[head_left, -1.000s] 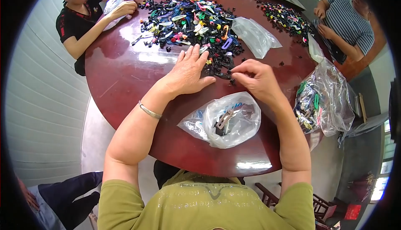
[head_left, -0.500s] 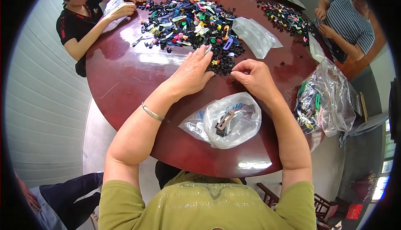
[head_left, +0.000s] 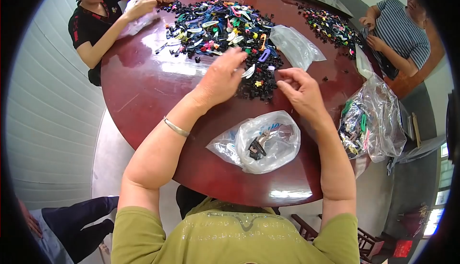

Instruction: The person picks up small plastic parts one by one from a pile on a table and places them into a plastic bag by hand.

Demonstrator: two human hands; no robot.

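Note:
A heap of hair clips (head_left: pixel 211 24), mostly small black claw clips with colored snap clips among them, is spread over the round table. My left hand (head_left: pixel 222 78) is at the heap's near edge, its fingers apart and nothing visible in them. Beside a small cluster of black claw clips (head_left: pixel 256 89) is my right hand (head_left: pixel 303 93), thumb and forefinger apart, with no clip visible between them. Between my forearms stands an open clear plastic bag (head_left: pixel 287 154) with a few clips (head_left: pixel 257 148) inside.
A flat plastic bag (head_left: pixel 297 48) lies right of the heap. Farther right is a bag of mixed clips (head_left: pixel 354 127) at the table's edge. One person (head_left: pixel 98 22) sits at the left, another (head_left: pixel 402 31) at the right near a second clip pile (head_left: pixel 330 26).
My left hand has lifted slightly from the clips and its fingers have parted. My right hand has drawn a little right and its fingers have opened. The near cluster of clips sits closer to me.

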